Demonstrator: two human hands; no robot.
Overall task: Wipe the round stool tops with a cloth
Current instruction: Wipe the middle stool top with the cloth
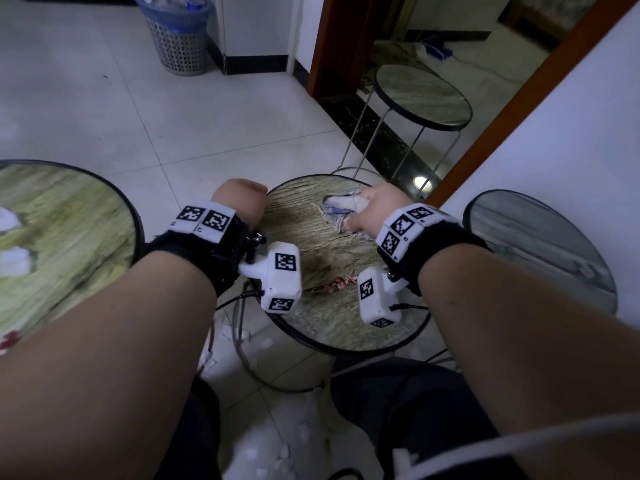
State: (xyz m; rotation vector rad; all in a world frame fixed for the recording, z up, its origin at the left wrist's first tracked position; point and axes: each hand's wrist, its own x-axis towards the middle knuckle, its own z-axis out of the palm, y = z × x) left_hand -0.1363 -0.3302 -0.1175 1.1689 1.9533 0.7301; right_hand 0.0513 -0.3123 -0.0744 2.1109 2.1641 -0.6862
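A round stool [322, 258] with a wood-grain top and dark rim stands right in front of me. My right hand [375, 209] presses a crumpled white cloth [341, 211] onto the far right part of that top. At the stool's left rim, my left hand [240, 202] curls over the edge; its fingers are hidden below. Three other round stools are around: a green-patterned one [62, 230] at the left, a grey one [540, 244] at the right by the wall, and a marble-look one [422, 95] farther back in a doorway.
A perforated waste basket [178, 36] with a blue liner stands at the back left on the white tiled floor. A white wall [571, 116] and wooden door frame [519, 98] close in the right side. White paper scraps [256, 344] lie under the stool by my dark-trousered legs.
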